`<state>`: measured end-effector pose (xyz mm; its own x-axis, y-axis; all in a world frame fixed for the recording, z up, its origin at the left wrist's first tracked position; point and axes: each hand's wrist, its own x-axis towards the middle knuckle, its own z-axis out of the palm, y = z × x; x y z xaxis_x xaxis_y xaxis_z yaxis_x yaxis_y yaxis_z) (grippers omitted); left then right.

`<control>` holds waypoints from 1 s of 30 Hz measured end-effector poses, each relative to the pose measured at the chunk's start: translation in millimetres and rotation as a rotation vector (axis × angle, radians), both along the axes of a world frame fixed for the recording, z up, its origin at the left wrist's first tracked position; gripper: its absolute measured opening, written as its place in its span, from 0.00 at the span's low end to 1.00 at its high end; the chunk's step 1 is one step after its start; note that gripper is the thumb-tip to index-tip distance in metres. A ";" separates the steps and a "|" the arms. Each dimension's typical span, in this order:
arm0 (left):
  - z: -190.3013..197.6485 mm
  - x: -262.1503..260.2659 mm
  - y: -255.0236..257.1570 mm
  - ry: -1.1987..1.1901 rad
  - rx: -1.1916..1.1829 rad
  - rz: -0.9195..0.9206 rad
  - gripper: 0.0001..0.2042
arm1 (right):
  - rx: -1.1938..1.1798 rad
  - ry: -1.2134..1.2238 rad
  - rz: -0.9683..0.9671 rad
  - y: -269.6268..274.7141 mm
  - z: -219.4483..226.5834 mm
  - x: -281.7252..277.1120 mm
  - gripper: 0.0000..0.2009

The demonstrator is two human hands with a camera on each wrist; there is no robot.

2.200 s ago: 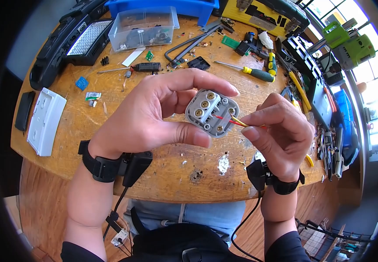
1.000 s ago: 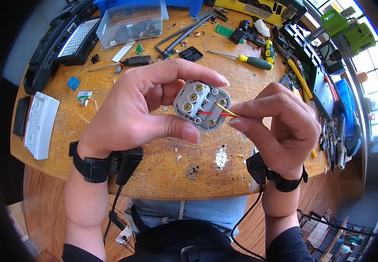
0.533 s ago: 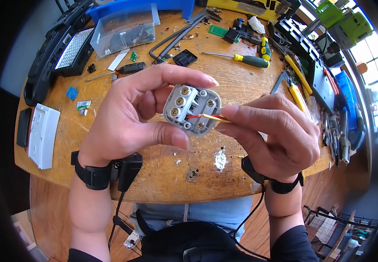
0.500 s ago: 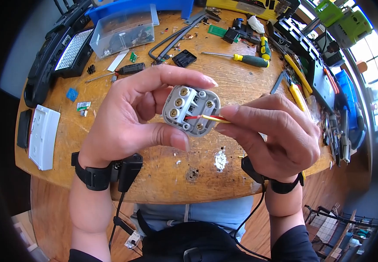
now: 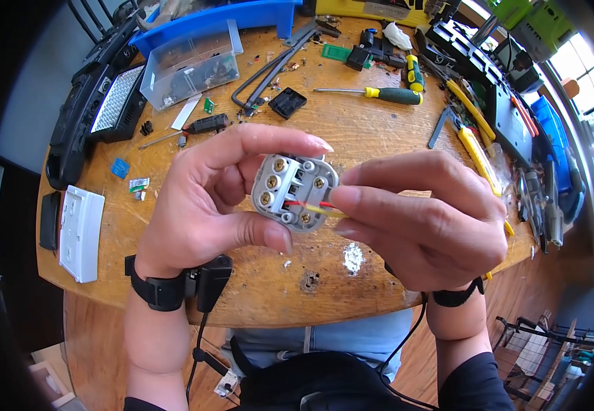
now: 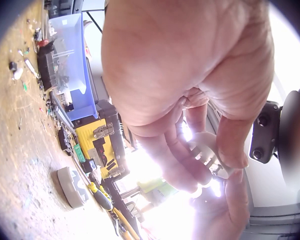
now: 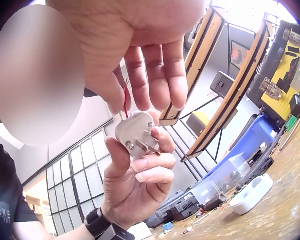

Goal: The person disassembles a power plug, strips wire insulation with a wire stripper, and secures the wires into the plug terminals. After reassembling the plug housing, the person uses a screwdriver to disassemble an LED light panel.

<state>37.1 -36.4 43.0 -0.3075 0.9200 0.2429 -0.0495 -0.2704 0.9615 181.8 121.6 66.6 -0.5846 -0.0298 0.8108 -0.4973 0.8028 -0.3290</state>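
Observation:
My left hand [image 5: 197, 205] holds an opened grey power plug [image 5: 314, 198] between thumb and fingers, its inner side facing up. A row of brass terminal screws [image 5: 273, 181] runs along its left part. The right wrist view shows the metal prongs [image 7: 142, 146] on the plug's other face. My right hand [image 5: 430, 222] pinches a red wire [image 5: 297, 203] and a yellow wire [image 5: 321, 210] between thumb and fingertips at the plug's right edge. The wires' ends lie across the plug's inside, the red one reaching the terminal row; the right fingers hide the rest.
A grey-white shell [image 6: 71, 186] lies on the workbench in the left wrist view. Further back are screwdrivers [image 5: 393, 96], a hacksaw frame [image 5: 276, 68], a clear bin [image 5: 190, 75] and a yellow toolbox [image 5: 379, 8]. A white casing [image 5: 83, 233] lies at left, pliers [image 5: 478, 157] at right.
The right fingers have come in closer over the plug's right edge. The wire ends have moved left across the plug toward the terminal row. The left hand keeps its hold.

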 end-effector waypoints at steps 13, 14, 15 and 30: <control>-2.9 -4.9 -0.1 0.013 0.118 -0.074 0.33 | -0.053 -0.050 -0.011 -0.6 -0.9 3.3 0.13; -3.0 -5.2 0.0 0.029 0.122 -0.063 0.33 | -0.054 -0.050 -0.007 -0.3 -0.8 3.5 0.13; -3.0 -5.4 0.0 0.045 0.126 -0.051 0.33 | -0.054 -0.051 -0.004 0.0 -0.7 3.8 0.13; -4.7 -5.2 0.6 0.062 0.148 -0.049 0.34 | -0.048 -0.099 -0.007 -0.1 1.9 8.4 0.12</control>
